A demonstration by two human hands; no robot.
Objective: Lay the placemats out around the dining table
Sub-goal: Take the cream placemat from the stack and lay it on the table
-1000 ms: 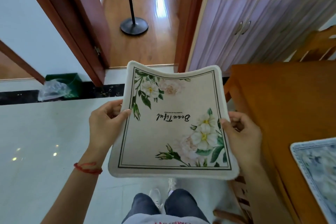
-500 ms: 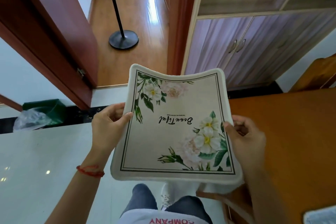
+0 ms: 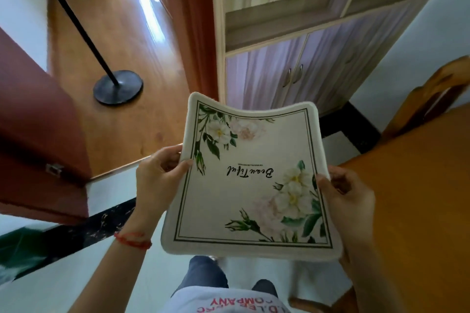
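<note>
1. Placemat, cream fabric with floral print (image 3: 250, 180), held in the air between both hands, sagging.
2. Left hand (image 3: 157, 180) and right hand (image 3: 348, 201) pinch opposite side edges.
3. Orange wooden counter (image 3: 419, 198) lies rightward, nearest the right hand.

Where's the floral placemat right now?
Centre of the head view: the floral placemat is held in the air between the left hand and right hand, just left of the dining table.

Single head camera looks steeply down, close on the hands
</note>
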